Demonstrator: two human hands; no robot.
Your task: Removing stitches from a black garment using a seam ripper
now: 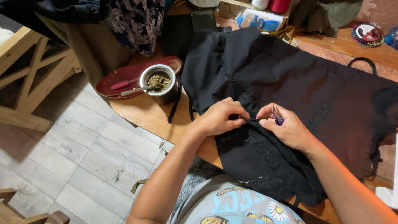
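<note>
Black garment (290,79) spread across wooden table (145,114), lace edge hanging over near side toward person. Left hand (219,116) rests on fabric, fingers curled, pinching fold of cloth at seam. Right hand (286,128) just beside it, thumb and forefinger pinching same fold, small blue-handled snips (277,116) tucked in palm. Metal cup (159,83) of dried herb with straw stands left of garment, beside red plate (124,76).

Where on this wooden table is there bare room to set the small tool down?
Bare wood shows between the metal cup of dried herb and the left hand, along the table's near edge. Another strip runs by the round pin wheel. The black lace-trimmed garment fills the middle; the right hand rests there.
</note>
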